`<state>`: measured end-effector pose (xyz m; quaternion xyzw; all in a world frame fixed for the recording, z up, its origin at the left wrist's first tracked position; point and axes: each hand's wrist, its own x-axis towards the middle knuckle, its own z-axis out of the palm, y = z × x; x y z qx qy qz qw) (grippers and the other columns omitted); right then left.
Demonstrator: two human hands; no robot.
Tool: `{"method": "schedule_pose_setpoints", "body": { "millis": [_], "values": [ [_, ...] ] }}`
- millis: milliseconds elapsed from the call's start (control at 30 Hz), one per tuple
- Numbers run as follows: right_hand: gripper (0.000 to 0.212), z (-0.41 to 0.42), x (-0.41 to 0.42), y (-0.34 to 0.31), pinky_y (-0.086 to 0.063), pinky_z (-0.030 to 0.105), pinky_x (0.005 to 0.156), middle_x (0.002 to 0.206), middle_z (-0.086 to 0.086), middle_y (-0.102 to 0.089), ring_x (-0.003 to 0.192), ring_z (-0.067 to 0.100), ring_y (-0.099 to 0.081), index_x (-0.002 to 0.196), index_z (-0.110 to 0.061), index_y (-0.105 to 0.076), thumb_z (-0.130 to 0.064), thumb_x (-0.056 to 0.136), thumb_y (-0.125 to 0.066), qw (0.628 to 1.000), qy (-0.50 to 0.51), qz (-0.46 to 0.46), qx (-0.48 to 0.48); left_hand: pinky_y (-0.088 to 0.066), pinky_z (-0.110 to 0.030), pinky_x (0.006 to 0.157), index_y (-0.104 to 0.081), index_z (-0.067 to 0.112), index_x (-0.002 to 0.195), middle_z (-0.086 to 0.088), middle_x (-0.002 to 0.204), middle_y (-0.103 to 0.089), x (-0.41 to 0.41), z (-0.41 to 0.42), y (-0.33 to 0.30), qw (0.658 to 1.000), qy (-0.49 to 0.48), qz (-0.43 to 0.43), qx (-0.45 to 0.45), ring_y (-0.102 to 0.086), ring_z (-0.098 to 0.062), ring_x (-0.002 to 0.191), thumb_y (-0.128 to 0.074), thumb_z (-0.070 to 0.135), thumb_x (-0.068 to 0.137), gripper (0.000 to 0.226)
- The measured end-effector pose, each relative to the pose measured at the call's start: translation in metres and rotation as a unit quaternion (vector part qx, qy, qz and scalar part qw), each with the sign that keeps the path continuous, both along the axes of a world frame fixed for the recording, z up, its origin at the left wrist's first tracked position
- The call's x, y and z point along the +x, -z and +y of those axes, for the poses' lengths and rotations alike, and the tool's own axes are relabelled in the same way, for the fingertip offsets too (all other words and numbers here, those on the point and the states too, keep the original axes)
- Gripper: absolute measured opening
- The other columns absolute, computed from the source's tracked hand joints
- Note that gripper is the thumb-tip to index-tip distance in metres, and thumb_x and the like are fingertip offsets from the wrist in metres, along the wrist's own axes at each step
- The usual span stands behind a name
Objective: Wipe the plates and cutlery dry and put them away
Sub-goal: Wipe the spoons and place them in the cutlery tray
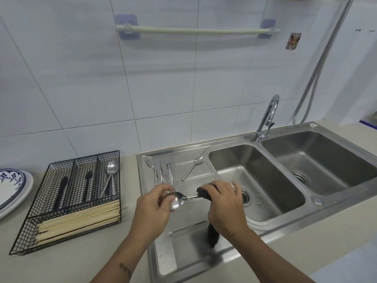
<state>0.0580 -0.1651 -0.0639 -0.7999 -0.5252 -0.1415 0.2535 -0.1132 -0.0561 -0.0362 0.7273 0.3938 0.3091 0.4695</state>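
One stainless sink unit [318, 219] sits in the countertop [81, 260]. It has two basins on the right and one drainboard [183, 248] on the left. One tap [267, 117] stands behind the divider between the basins.

One black wire cutlery tray [26, 237] rests on the countertop just left of the drainboard. Its three rear compartments hold, left to right, one black utensil, one black fork, and two steel spoons [111, 176]. Its front compartment holds a stack of wooden chopsticks [81, 219]; the count cannot be told.

A stack of plates [12, 188] lies at the left edge, partly cut off. At least two are visible, the top one with a blue pattern.

On the rear of the drainboard lies a bundle of forks and knives [163, 170], touching one another; the exact count cannot be told. One single spoon [193, 166] lies apart to their right.

Both hands are above the drainboard. The left hand [153, 209] pinches the bowl of one spoon in hand [179, 199] between thumb and fingers. The right hand [224, 205] grips one black cloth [205, 193] wrapped around that spoon's handle; the cloth's loose end hangs below the wrist.
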Motion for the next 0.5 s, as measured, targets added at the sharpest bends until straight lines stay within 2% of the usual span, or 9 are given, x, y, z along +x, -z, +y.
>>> {"method": "schedule_pose_setpoints", "body": {
  "millis": [33,100,167,233,333,400,500],
  "values": [
    [0.049,0.000,-0.006,-0.001,-0.032,0.050,0.108,0.106,-0.005,-0.062,0.102,0.021,-0.059,0.110,-0.024,-0.066,-0.005,0.066,-0.057,1.000,-0.006,-0.017,-0.005,-0.060,-0.029,0.065,-0.070,0.027,0.097,0.008,0.075,-0.073,0.004,0.000,-0.003,0.999,-0.017,-0.013,-0.033,-0.071,-0.008,0.063,-0.063,0.007,0.094,0.021],
    [0.054,0.002,-0.022,-0.003,-0.031,0.055,0.111,0.122,0.000,-0.061,0.116,0.022,-0.056,0.124,-0.020,-0.060,-0.010,0.074,-0.042,0.998,-0.052,-0.026,-0.004,-0.060,-0.037,0.063,-0.069,0.022,0.096,-0.003,0.077,-0.074,0.012,0.001,-0.006,0.994,-0.054,-0.030,-0.089,-0.072,-0.016,0.059,-0.061,0.006,0.095,0.018],
    [0.062,0.002,-0.035,-0.001,-0.030,0.054,0.113,0.140,0.006,-0.053,0.133,0.026,-0.046,0.136,-0.017,-0.050,-0.011,0.076,-0.035,0.993,-0.112,-0.040,-0.017,-0.058,-0.034,0.060,-0.068,0.018,0.095,-0.011,0.082,-0.074,0.018,0.005,-0.008,0.986,-0.080,-0.053,-0.140,-0.072,-0.020,0.059,-0.060,0.005,0.095,0.016],
    [0.069,0.001,-0.036,0.003,-0.019,0.054,0.117,0.151,0.009,-0.042,0.143,0.027,-0.032,0.144,-0.017,-0.040,-0.012,0.076,-0.042,0.986,-0.141,-0.076,-0.041,-0.056,-0.030,0.060,-0.069,0.016,0.095,-0.011,0.083,-0.073,0.020,0.008,-0.010,0.981,-0.086,-0.063,-0.163,-0.072,-0.020,0.059,-0.060,0.004,0.096,0.015],
    [0.076,-0.001,-0.021,0.002,-0.010,0.059,0.117,0.152,0.009,-0.041,0.145,0.027,-0.029,0.147,-0.016,-0.039,-0.012,0.073,-0.054,0.989,-0.074,-0.099,-0.078,-0.054,-0.026,0.057,-0.069,0.015,0.094,-0.010,0.087,-0.073,0.016,0.012,-0.012,0.986,-0.073,-0.048,-0.142,-0.074,-0.021,0.061,-0.059,0.005,0.097,0.014],
    [0.070,-0.002,-0.015,-0.005,-0.010,0.061,0.116,0.147,0.010,-0.047,0.142,0.030,-0.036,0.145,-0.014,-0.043,-0.013,0.074,-0.044,0.991,-0.036,-0.095,-0.092,-0.053,-0.023,0.054,-0.068,0.015,0.093,-0.011,0.089,-0.074,0.011,0.017,-0.013,0.989,-0.065,-0.033,-0.129,-0.074,-0.022,0.061,-0.059,0.005,0.097,0.014],
    [0.070,0.004,-0.024,-0.013,-0.012,0.063,0.115,0.144,0.010,-0.050,0.140,0.032,-0.039,0.142,-0.013,-0.045,-0.012,0.072,-0.042,0.990,-0.059,-0.086,-0.093,-0.052,-0.024,0.054,-0.066,0.017,0.098,-0.012,0.090,-0.073,0.008,0.023,-0.016,0.991,-0.046,-0.029,-0.126,-0.074,-0.024,0.063,-0.059,0.005,0.097,0.014]
  ]
}}
